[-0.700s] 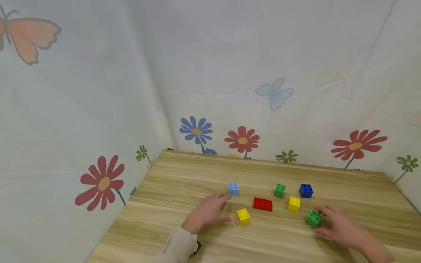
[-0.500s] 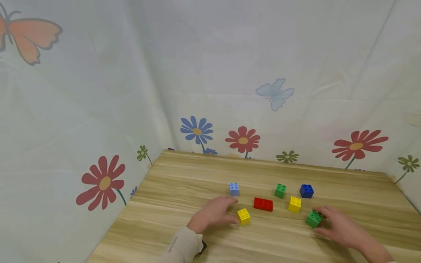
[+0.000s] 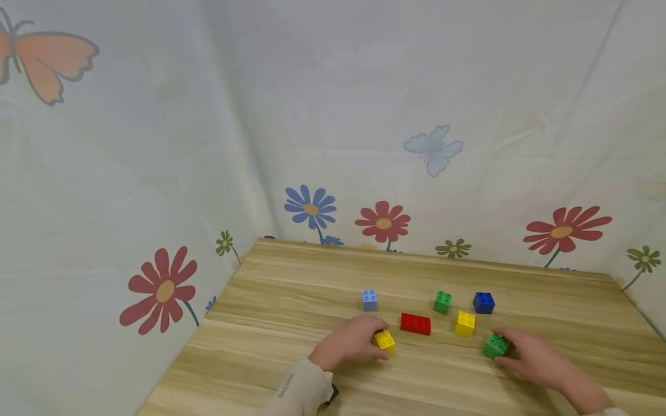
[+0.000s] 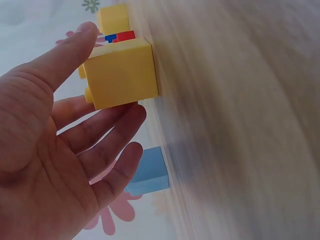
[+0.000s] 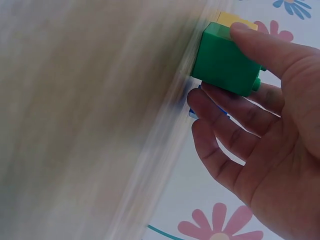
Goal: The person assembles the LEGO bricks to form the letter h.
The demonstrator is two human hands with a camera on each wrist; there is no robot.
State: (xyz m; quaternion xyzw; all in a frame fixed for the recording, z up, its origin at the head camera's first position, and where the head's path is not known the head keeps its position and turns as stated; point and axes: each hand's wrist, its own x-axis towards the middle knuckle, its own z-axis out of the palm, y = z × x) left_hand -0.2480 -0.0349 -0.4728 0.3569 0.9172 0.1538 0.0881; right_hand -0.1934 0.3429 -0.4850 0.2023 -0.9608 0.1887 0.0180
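Note:
In the head view my left hand (image 3: 354,341) is around a yellow toy building brick (image 3: 385,341), fingers behind it and thumb in front. The left wrist view has this yellow brick (image 4: 122,75) between thumb and fingertips, studs toward the palm. My right hand (image 3: 536,355) holds a green brick (image 3: 496,346) in the same way. Seen from the right wrist, the thumb lies on one side of the green brick (image 5: 225,60) and the fingertips on the opposite side. Both bricks appear to rest on the wooden table (image 3: 291,271).
Between and beyond the hands stand a red longer brick (image 3: 415,323), a second yellow brick (image 3: 465,323), a second green brick (image 3: 443,302), a dark blue brick (image 3: 484,303) and a light blue brick (image 3: 369,300). A flower-printed cloth (image 3: 333,86) hangs behind the table.
My left hand has moved right to the near yellow brick and its fingers have come round it. The right thumb and fingers have drawn slightly closer about the green brick.

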